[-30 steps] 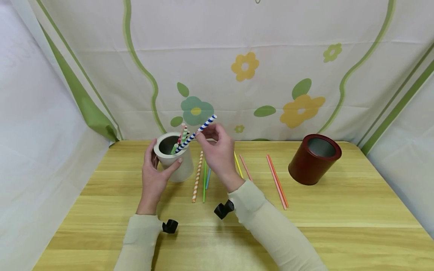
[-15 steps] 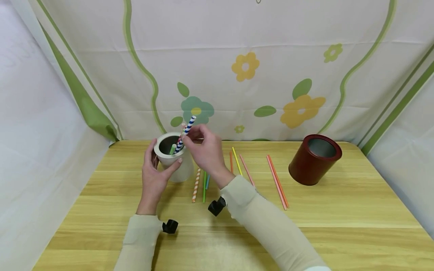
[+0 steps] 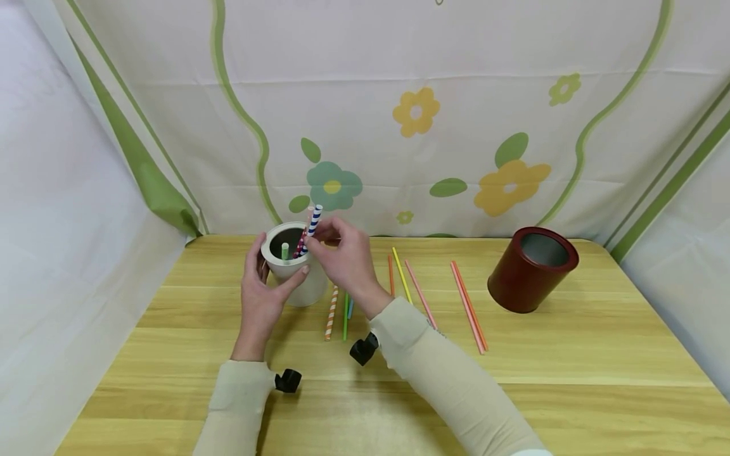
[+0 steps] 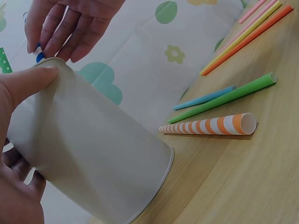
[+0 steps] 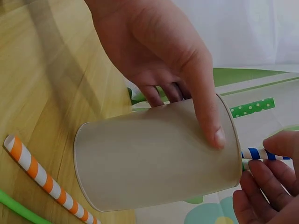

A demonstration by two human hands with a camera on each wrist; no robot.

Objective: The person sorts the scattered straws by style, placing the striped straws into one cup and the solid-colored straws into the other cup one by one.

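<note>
My left hand (image 3: pixel 262 304) grips a white canister (image 3: pixel 304 290), thumb across its front just below the rim and fingers round the left side. At the canister's mouth, my right hand (image 3: pixel 346 256) pinches a blue-and-white striped paper straw (image 3: pixel 315 221) between thumb and fingertips. The straw's lower end is inside, and it leans slightly right. Other straws stand in the canister: a green dotted straw (image 5: pixel 253 108), a red dotted straw (image 3: pixel 298 248) and a pale pink one partly hidden behind the striped straw. The right wrist view shows the striped straw crossing the rim.
Right of the canister lie an orange-striped straw (image 3: pixel 331 316), a green straw (image 4: pixel 229 97) and a blue straw (image 4: pixel 205 97). Yellow (image 3: pixel 402 275), orange and pink straws lie farther right. A dark red canister (image 3: pixel 530 272) stands at the right. Behind the table hangs a flowered curtain (image 3: pixel 365 114).
My right hand has moved left toward the canister. The blue-striped straw has swung from a strong rightward slant to nearly upright and sits lower. My left hand has kept its grip.
</note>
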